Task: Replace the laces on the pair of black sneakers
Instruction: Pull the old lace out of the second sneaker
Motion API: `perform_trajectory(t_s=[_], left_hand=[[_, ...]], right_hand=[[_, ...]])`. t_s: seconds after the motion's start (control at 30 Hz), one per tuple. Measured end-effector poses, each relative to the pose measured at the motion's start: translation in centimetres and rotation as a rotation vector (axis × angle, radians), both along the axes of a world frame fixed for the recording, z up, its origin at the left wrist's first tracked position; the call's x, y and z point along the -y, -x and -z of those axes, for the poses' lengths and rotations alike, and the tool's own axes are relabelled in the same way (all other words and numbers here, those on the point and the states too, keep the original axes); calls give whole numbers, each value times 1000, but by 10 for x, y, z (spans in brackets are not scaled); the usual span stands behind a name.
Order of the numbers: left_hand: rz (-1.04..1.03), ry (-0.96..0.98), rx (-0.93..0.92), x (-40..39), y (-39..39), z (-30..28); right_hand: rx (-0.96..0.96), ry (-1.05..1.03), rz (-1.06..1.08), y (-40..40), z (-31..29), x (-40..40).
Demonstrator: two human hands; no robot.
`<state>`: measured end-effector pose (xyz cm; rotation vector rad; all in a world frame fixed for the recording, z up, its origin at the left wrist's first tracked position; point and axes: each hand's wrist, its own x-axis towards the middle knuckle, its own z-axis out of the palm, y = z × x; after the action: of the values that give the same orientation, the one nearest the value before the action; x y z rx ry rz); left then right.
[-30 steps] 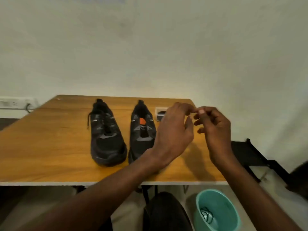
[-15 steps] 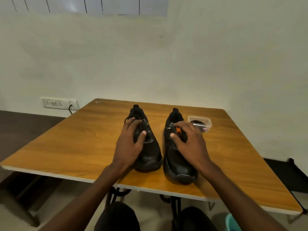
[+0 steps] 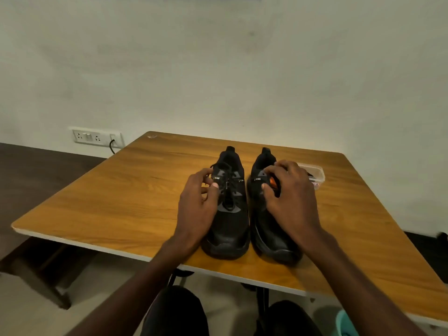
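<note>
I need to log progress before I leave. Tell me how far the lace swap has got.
Done: the right black sneaker shows no lace over its orange-marked tongue, so it looks unlaced. In hand: the left hand holds the side of the left black sneaker, which is still laced; the right hand rests on the right one. Left: unlacing the left sneaker and threading both, perhaps from the clear plastic box with dark contents.

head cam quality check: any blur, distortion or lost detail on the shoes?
Head view: dim, warm, soft overall; wide-angle bends the table edges. The left sneaker and right sneaker are near-solid black, so little lace detail survives. The left hand and right hand read clearly, without obvious motion blur; no glare.
</note>
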<state>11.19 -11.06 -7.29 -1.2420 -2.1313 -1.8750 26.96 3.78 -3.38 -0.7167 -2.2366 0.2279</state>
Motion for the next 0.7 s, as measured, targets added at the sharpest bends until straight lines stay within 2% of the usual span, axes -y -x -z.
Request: perform_trajectory(t_s=[0.1,0.17,0.37,0.53,0.6,0.7], left_hand=[[-106,-15,-50,-11,17,-10],[-93,20,-97,-20,28,-17],[45,15,-109,-43,41,-25],[75,224,-352,-48,55,-14],[106,292,-351,-51,58,-14],[105,283,-308,-53,59,-13]], right_hand=[[-86,72,-108,13,-17,20],[-32,128,-133,29,-23,30],[180,115,-125,64,-12,31],[29,154,-104,65,0,26],[-27,212,-108,62,0,22],[-104,322,-109,59,-2,16]])
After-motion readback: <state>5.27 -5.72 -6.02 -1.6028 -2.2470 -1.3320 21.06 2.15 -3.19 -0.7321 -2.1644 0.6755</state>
